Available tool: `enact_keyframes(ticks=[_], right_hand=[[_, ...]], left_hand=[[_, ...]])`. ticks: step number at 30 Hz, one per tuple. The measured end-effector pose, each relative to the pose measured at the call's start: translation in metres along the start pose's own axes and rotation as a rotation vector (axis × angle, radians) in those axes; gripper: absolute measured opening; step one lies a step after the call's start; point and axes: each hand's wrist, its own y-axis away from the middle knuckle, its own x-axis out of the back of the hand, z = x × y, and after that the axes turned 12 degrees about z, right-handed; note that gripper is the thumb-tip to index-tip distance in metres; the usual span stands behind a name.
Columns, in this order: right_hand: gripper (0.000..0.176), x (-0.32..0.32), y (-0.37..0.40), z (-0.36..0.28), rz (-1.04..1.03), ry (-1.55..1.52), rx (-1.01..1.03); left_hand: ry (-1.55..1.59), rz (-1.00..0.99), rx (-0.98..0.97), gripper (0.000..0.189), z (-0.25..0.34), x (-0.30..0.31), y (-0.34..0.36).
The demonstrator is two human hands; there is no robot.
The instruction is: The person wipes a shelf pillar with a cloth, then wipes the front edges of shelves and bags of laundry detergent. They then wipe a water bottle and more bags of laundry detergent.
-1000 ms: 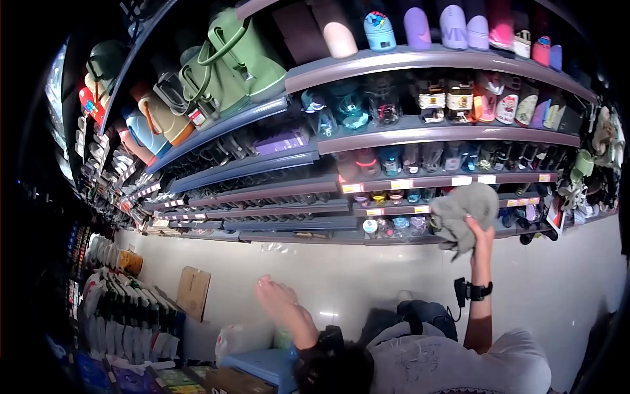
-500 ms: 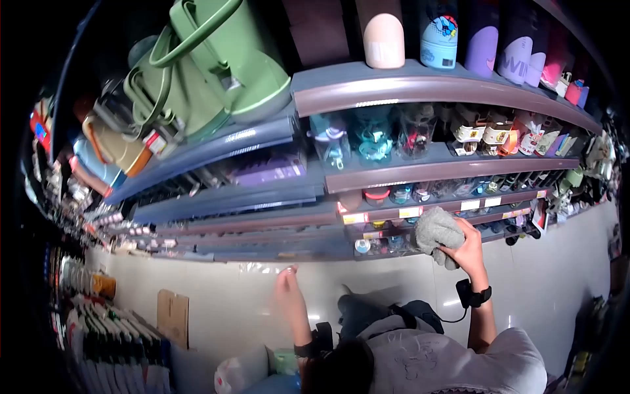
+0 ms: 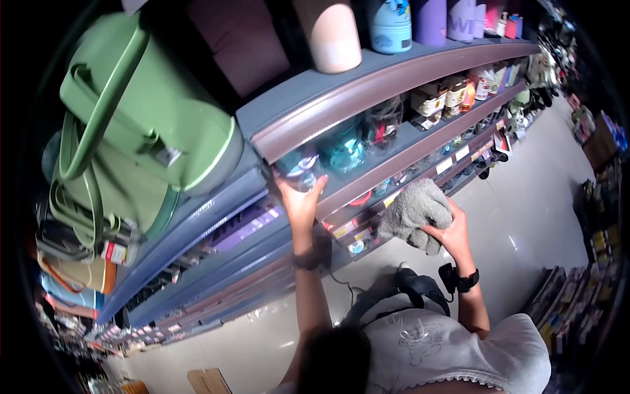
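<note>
A bunched grey cleaning cloth is in my right hand, the thumb pressed into its side and the other fingers partly hidden. It hangs in front of the lower shelves. My left hand reaches up to the second shelf, thumb and fingers spread. Between and just beyond them stands a clear plastic container with a purple top, with the fingertips right at its lower part. Beside it, a teal see-through container stands on the same shelf.
Bottles, such as a cream one and a blue one, line the top shelf. Large green watering cans stand at the left. Below are more shelves of small goods and a pale tiled floor. Stacked goods sit at the right.
My left hand has risen from low over the floor to the second shelf beside the purple-topped container. The cloth stays in my right hand. The view has turned and come closer to the shelves.
</note>
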Motion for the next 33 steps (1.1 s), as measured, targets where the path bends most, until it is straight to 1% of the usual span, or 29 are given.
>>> enact_keyframes(ticks=[2, 3, 4, 6, 7, 8, 10, 11, 12, 14, 15, 16, 18, 20, 22, 23, 24, 25, 26, 27, 28, 29, 30, 31, 32, 33], right_hand=[[0.05, 0.015, 0.003, -0.003, 0.018, 0.057, -0.017], [0.05, 0.024, 0.003, -0.003, 0.006, 0.111, -0.038], [0.05, 0.031, 0.004, -0.001, 0.033, 0.12, -0.049], [0.049, 0.04, 0.002, 0.006, 0.08, 0.128, -0.064], [0.049, 0.043, 0.001, 0.015, 0.093, 0.082, -0.097], [0.049, 0.044, -0.003, 0.02, 0.107, 0.047, -0.12], [0.05, 0.045, -0.01, 0.028, 0.122, -0.022, -0.18], [0.052, 0.045, -0.015, 0.033, 0.082, -0.049, -0.191], [0.054, 0.043, -0.022, 0.036, 0.062, -0.049, -0.129], [0.057, 0.033, -0.036, 0.039, 0.016, -0.056, -0.012], [0.059, 0.026, -0.042, 0.04, 0.013, -0.07, 0.044], [0.061, 0.017, -0.049, 0.039, 0.014, -0.084, 0.1], [0.072, 0.002, -0.057, 0.034, -0.026, -0.27, 0.019], [0.077, -0.008, -0.06, 0.033, -0.074, -0.506, -0.151], [0.081, -0.011, -0.063, 0.021, -0.064, -0.578, -0.128], [0.083, -0.011, -0.065, 0.016, -0.065, -0.571, -0.037], [0.084, -0.01, -0.067, 0.011, -0.065, -0.561, 0.053], [0.085, -0.004, -0.069, 0.002, -0.044, -0.391, 0.186], [0.077, 0.003, -0.067, -0.007, -0.097, -0.329, 0.133], [0.073, 0.01, -0.066, -0.001, -0.113, -0.251, 0.231], [0.069, 0.016, -0.065, 0.007, -0.129, -0.172, 0.325], [0.066, 0.022, -0.06, 0.014, -0.134, -0.162, 0.358], [0.064, 0.029, -0.052, 0.02, -0.139, -0.151, 0.393], [0.062, 0.035, -0.048, 0.024, -0.139, -0.136, 0.431], [0.062, 0.043, -0.048, 0.028, -0.095, -0.122, 0.446], [0.061, 0.052, -0.048, 0.031, -0.054, -0.104, 0.459]], left_hand=[[0.147, -0.053, 0.117, 0.089, 0.004, -0.003, -0.002], [0.224, -0.021, 0.116, 0.079, 0.0, -0.005, -0.001], [0.205, -0.003, 0.131, 0.077, -0.002, -0.004, 0.001], [0.229, 0.068, -0.053, 0.08, -0.02, -0.002, 0.003], [0.147, 0.113, -0.082, 0.087, -0.011, 0.006, 0.008], [0.088, 0.139, -0.154, 0.093, -0.011, 0.013, 0.011], [-0.056, 0.123, -0.179, 0.099, -0.003, 0.029, 0.018], [-0.061, 0.118, -0.413, 0.097, -0.011, 0.036, 0.018], [-0.154, 0.114, -0.582, 0.091, -0.004, 0.042, 0.02], [-0.161, 0.088, -0.746, 0.088, 0.019, 0.046, 0.028], [-0.207, 0.057, -0.624, 0.092, 0.034, 0.043, 0.04], [-0.235, -0.089, -0.272, 0.098, 0.046, 0.041, 0.051], [0.007, -0.366, 0.106, 0.102, 0.067, 0.036, 0.072], [0.309, -0.464, 0.332, 0.101, 0.06, 0.025, 0.089], [0.417, -0.509, 0.417, 0.098, 0.061, 0.009, 0.098], [0.373, -0.506, 0.39, 0.095, 0.064, -0.003, 0.1], [0.409, -0.486, 0.446, 0.09, 0.066, -0.014, 0.1], [0.446, -0.465, 0.502, 0.085, 0.067, -0.025, 0.1], [0.483, -0.44, 0.558, 0.08, 0.068, -0.036, 0.1], [0.59, -0.402, 0.588, 0.076, 0.064, -0.044, 0.101], [0.607, -0.322, 0.615, 0.072, 0.063, -0.052, 0.105], [0.624, -0.241, 0.639, 0.072, 0.062, -0.059, 0.107], [0.646, -0.313, 0.599, 0.064, 0.084, -0.063, 0.103], [0.674, -0.325, 0.623, 0.061, 0.08, -0.068, 0.102], [0.705, -0.342, 0.65, 0.062, 0.071, -0.076, 0.105], [0.793, -0.428, 0.643, 0.061, 0.062, -0.088, 0.112]])
